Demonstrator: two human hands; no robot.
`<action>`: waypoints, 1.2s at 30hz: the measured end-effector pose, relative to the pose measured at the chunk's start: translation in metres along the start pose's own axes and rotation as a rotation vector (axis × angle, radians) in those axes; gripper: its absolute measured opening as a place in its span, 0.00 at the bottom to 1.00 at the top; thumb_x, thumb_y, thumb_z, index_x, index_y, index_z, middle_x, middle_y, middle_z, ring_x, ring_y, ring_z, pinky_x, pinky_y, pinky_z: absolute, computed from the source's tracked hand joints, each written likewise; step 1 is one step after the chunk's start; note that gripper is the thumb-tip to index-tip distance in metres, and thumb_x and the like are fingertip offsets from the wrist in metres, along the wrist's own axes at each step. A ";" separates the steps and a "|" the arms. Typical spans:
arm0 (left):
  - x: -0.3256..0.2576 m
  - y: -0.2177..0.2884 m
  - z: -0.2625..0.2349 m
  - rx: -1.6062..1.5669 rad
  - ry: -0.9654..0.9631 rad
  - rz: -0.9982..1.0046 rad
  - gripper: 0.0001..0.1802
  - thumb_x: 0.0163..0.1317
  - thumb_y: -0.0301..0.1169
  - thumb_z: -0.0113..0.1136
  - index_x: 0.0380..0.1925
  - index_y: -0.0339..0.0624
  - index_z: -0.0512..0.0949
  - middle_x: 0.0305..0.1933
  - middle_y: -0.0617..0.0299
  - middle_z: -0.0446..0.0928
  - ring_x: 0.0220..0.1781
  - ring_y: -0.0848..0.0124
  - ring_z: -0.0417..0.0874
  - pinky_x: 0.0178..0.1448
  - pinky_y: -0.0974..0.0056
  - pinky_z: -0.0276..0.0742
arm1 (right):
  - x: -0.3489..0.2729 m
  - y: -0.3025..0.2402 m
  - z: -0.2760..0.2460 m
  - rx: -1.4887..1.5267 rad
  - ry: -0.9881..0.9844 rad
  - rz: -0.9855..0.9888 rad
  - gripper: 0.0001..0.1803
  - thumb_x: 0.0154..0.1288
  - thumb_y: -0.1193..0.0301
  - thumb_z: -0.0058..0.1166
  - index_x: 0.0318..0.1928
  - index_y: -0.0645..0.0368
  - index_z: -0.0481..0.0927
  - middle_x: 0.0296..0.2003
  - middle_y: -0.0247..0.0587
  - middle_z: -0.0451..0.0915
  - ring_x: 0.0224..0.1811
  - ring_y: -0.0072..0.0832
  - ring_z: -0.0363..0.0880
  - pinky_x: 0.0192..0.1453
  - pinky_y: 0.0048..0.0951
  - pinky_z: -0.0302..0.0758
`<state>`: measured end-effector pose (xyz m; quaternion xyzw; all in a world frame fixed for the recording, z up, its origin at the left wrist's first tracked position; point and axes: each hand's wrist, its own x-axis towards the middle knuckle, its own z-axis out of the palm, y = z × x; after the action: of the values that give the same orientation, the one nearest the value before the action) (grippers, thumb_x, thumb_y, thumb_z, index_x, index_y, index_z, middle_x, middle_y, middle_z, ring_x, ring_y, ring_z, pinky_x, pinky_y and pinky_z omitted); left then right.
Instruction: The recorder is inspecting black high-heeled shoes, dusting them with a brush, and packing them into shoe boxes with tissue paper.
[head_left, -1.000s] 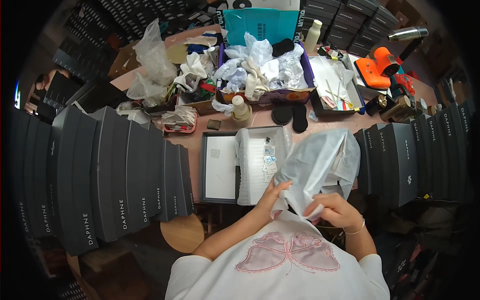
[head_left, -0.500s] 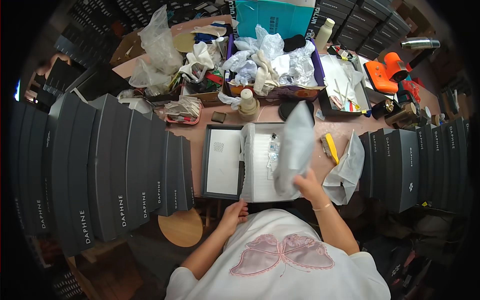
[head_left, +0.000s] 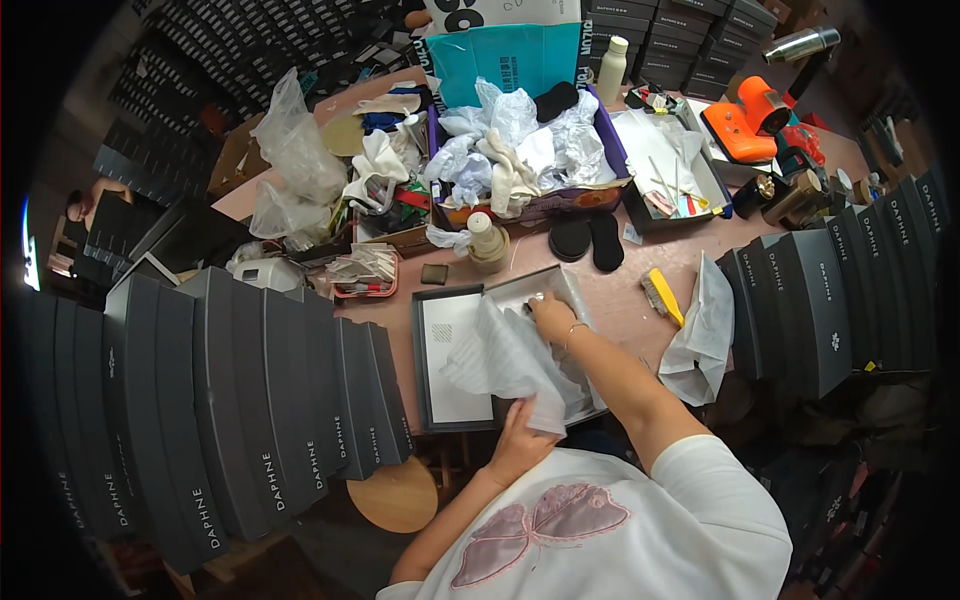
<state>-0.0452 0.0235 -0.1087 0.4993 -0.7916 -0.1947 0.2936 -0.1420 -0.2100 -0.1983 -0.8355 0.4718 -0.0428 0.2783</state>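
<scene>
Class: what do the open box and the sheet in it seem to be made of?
Open box: likely rigid cardboard, matte dark grey, with straight stiff walls. Sheet: probably thin white tissue paper, creased and slightly see-through, draping softly where the left hand lifts it.

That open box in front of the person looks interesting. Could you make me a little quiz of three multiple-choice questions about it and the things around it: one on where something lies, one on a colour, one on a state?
1. Where does the yellow-handled brush lie?
A. On the table right of the open box
B. Inside the open box
C. On the wooden stool

2. What colour is the paper bag at the far side of the table?
A. Red
B. Teal
C. Yellow

3. How is the grey box by the hands?
A. Closed with its lid on
C. Turned upside down
B. Open, with white tissue paper in it

Answers: 1 A, the brush rests on bare tabletop right of the box. 2 B, the bag is teal. 3 B, the right hand reaches inside while the left hand holds the paper's near edge.
</scene>
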 end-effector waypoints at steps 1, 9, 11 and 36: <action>0.005 0.000 -0.004 0.013 -0.125 0.042 0.11 0.50 0.30 0.66 0.36 0.43 0.83 0.47 0.54 0.78 0.60 0.53 0.72 0.67 0.48 0.63 | 0.008 0.001 0.008 -0.058 -0.052 0.012 0.14 0.60 0.75 0.50 0.47 0.64 0.74 0.43 0.65 0.76 0.40 0.58 0.78 0.48 0.48 0.76; -0.034 -0.060 0.033 -0.001 0.085 -0.444 0.22 0.58 0.39 0.59 0.50 0.38 0.77 0.50 0.48 0.78 0.59 0.50 0.74 0.66 0.51 0.63 | 0.006 -0.001 -0.011 0.387 0.370 -0.059 0.19 0.60 0.73 0.53 0.52 0.64 0.73 0.45 0.58 0.78 0.41 0.51 0.80 0.48 0.43 0.77; 0.052 -0.035 0.014 0.311 -0.034 -0.347 0.24 0.61 0.43 0.56 0.49 0.36 0.76 0.44 0.48 0.80 0.56 0.51 0.76 0.67 0.48 0.61 | -0.024 0.007 -0.039 0.502 0.413 -0.029 0.23 0.59 0.73 0.54 0.56 0.63 0.71 0.46 0.59 0.77 0.45 0.51 0.79 0.51 0.42 0.76; 0.163 0.009 0.055 -0.644 -0.050 -0.379 0.15 0.63 0.36 0.60 0.44 0.38 0.78 0.47 0.55 0.79 0.49 0.60 0.80 0.51 0.63 0.75 | -0.218 0.160 -0.262 -0.340 0.572 -0.072 0.09 0.55 0.77 0.52 0.38 0.54 0.78 0.29 0.41 0.74 0.31 0.40 0.79 0.33 0.38 0.76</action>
<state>-0.1410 -0.1194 -0.1006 0.5142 -0.5901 -0.4969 0.3748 -0.4723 -0.2083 -0.0169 -0.8402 0.5014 -0.2061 -0.0105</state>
